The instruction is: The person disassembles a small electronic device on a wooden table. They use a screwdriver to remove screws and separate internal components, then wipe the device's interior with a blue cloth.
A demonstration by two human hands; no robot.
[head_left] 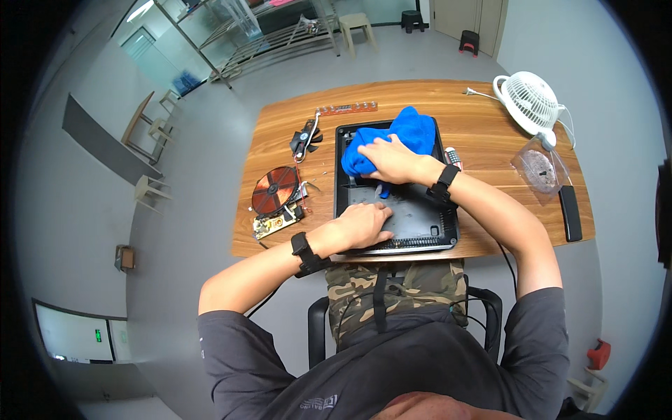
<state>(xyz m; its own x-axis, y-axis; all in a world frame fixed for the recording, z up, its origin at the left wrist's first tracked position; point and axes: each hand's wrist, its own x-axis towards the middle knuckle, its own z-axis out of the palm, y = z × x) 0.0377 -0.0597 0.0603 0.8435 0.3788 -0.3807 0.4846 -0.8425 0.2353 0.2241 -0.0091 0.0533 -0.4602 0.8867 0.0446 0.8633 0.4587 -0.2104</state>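
Note:
A shallow black plastic housing point(413, 217), like the shell of an induction cooker, lies on the wooden table in front of me. My right hand point(393, 159) presses a bunched blue cloth point(416, 133) onto its far part, fingers curled over the fabric. My left hand point(364, 225) rests on the near left of the housing with fingers stretched out and nothing in them. Left of the housing are a copper coil disc point(276, 190), a circuit board point(277, 222) and a small black cooling fan point(305, 139). A narrow orange circuit strip point(347, 108) lies beyond them.
On the table's right side stand a white fan point(528, 101) and a clear plastic container point(540, 171), with a black flat bar point(570, 213) nearer me. A small remote point(453, 157) sits against the housing's right edge. Stools point(357, 29) and a metal rack point(269, 42) stand beyond the table.

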